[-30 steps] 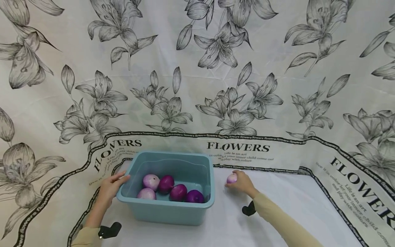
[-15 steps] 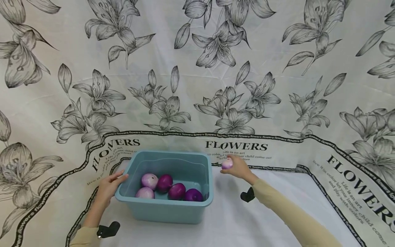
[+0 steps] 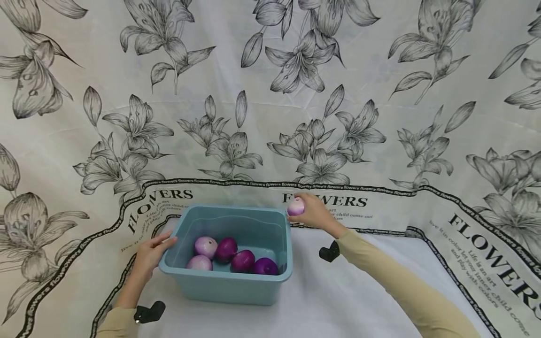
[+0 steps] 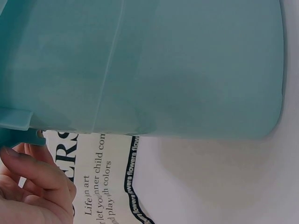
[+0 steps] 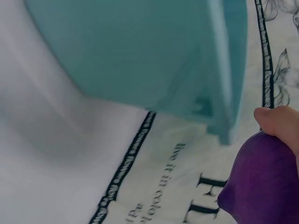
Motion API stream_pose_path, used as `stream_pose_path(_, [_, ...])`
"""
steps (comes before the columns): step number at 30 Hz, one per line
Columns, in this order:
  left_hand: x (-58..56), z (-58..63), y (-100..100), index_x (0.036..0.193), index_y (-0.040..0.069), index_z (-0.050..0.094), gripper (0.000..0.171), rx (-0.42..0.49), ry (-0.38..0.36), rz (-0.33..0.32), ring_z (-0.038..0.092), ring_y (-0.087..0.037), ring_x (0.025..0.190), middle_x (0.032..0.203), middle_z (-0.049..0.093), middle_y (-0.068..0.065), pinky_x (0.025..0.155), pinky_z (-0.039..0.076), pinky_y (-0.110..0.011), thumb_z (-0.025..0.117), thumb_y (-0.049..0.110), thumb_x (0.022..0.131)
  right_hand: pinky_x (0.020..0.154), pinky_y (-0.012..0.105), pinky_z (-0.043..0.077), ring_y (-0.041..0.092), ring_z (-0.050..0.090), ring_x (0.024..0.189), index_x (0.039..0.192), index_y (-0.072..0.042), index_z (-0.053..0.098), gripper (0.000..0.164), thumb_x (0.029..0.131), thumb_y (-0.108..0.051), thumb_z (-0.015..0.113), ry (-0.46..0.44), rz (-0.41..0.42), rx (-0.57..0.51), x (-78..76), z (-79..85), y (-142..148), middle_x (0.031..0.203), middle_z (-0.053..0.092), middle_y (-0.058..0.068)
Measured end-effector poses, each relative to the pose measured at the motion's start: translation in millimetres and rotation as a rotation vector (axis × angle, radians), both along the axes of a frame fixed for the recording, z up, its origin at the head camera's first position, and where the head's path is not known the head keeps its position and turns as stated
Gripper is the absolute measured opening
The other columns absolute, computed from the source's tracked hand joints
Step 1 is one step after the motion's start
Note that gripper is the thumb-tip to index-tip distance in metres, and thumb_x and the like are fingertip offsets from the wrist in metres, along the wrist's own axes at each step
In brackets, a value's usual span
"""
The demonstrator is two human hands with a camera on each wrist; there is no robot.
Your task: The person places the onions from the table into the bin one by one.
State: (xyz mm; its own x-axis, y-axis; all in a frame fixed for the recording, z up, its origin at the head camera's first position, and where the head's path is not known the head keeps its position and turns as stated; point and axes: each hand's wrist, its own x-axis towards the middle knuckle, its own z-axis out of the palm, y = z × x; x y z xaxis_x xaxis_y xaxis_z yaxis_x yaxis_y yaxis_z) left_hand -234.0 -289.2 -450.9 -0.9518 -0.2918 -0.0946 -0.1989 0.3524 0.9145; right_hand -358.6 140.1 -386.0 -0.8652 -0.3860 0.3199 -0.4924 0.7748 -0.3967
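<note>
A blue-green plastic tub (image 3: 230, 292) stands on the white cloth with several red onions (image 3: 226, 249) inside, some deep purple and some paler. My left hand (image 3: 148, 256) grips the tub's left rim; in the left wrist view, the thumb and curled fingers are at the rim's edge. Up beside the tub's back right corner, my right hand (image 3: 316, 215) holds another onion (image 3: 296, 206) between thumb and fingers. That onion's pointed tip shows in the right wrist view, where the thumb (image 5: 275, 122) lies on its skin and the other fingers are out of sight.
A cloth (image 3: 323, 164) printed with lilies and lettering hangs behind and at both sides. White cloth (image 3: 380, 253) covers the surface right of the tub. Black straps (image 3: 150, 313) are at both wrists, below the beige sleeves.
My right hand has lifted the onion from right of the tub, up and leftward to the tub's right rim. The left hand and the tub stay in place.
</note>
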Motion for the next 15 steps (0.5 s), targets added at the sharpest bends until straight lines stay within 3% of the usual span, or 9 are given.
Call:
stream_pose_path(8, [0.3, 0.3, -1.5, 0.141, 0.006, 0.047, 0.065, -0.004, -0.005, 0.019, 0.061, -0.034, 0.11, 0.13, 0.053, -0.028, 0.074, 0.056, -0.032, 0.063, 0.044, 0.091, 0.089, 0.051, 0.048, 0.036, 0.055, 0.112, 0.135, -0.003, 0.051, 0.079, 0.071, -0.036, 0.083, 0.01, 0.063, 0.027, 4.3, 26.9, -34.9, 0.127, 0.056, 0.02])
stream_pose_path(15, [-0.7, 1.6, -0.1, 0.141, 0.005, 0.047, 0.066, 0.005, -0.012, 0.01, 0.062, -0.031, 0.106, 0.128, 0.054, -0.027, 0.073, 0.056, -0.031, 0.065, 0.044, 0.09, 0.088, 0.047, 0.05, 0.033, 0.055, 0.114, 0.136, -0.005, 0.051, 0.08, 0.07, -0.038, 0.083, -0.007, 0.103, 0.027, 6.7, 38.5, -63.4, 0.13, 0.055, 0.016])
